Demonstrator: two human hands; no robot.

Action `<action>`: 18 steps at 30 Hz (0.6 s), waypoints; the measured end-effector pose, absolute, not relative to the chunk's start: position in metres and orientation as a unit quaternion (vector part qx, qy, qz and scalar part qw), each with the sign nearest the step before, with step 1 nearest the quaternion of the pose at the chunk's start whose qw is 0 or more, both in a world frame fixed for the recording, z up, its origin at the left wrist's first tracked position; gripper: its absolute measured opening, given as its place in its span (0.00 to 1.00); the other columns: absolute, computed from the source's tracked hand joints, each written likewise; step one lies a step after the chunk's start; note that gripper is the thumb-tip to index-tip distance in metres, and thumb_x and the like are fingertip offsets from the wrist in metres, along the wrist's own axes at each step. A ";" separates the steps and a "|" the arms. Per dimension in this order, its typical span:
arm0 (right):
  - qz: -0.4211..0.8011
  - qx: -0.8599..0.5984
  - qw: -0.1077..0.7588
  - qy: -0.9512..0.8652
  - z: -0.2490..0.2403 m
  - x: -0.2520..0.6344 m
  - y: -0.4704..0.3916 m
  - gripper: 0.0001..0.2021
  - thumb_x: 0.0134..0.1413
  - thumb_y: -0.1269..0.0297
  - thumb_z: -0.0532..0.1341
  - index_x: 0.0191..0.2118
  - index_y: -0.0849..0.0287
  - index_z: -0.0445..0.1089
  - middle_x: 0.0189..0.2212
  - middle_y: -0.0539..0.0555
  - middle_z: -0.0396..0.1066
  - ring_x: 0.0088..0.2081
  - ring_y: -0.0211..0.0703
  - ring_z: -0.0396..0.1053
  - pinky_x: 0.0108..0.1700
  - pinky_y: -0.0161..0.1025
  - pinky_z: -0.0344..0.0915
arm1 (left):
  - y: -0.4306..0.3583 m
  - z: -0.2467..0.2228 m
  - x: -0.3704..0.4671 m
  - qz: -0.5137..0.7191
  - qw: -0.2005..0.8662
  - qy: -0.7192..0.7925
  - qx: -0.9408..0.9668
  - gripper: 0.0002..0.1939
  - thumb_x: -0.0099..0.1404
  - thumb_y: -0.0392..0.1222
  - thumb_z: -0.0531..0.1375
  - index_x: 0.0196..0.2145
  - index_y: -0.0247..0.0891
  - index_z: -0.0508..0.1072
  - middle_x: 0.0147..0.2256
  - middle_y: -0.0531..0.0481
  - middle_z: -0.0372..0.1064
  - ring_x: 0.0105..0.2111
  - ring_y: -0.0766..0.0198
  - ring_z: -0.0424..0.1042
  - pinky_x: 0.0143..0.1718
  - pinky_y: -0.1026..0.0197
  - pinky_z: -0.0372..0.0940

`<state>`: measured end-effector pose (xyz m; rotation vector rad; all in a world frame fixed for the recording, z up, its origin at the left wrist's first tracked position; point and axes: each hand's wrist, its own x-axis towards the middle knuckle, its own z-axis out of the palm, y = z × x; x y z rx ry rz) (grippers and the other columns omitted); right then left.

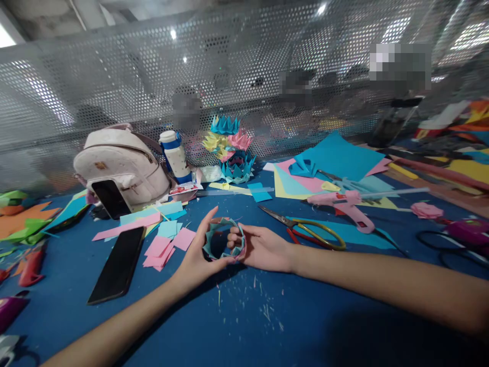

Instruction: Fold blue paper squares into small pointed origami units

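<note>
Both hands' fingers (232,244) curl partly open around a teal paper ring (208,241) (its lower edge hard to make out).

No legible text, label, brand, number or sign. Too small or blurred to read: any marking on the gold-coloured plate (101,165) of the white backpack (120,158), on the red-and-white packet (184,189), or on the white-and-blue bottle (176,159).

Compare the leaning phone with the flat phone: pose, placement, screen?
Pose: leaning phone is propped against the backpack; flat phone lies on the blue table.
Placement: flat phone is nearer the camera, leaning phone farther back.
Shared: both black, screens dark.
</note>
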<state>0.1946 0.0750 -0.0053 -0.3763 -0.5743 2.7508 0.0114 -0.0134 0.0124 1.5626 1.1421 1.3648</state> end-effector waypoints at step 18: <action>0.954 -0.137 0.152 -0.220 -0.013 0.194 0.075 0.17 0.61 0.56 0.65 0.45 0.66 0.69 0.37 0.55 0.72 0.42 0.42 0.72 0.43 0.37 0.63 | 0.214 0.185 -0.027 0.548 0.095 0.453 0.696 0.54 0.52 0.58 0.74 0.66 0.35 0.53 0.62 0.35 0.57 0.65 0.41 0.50 0.65 0.38 0.47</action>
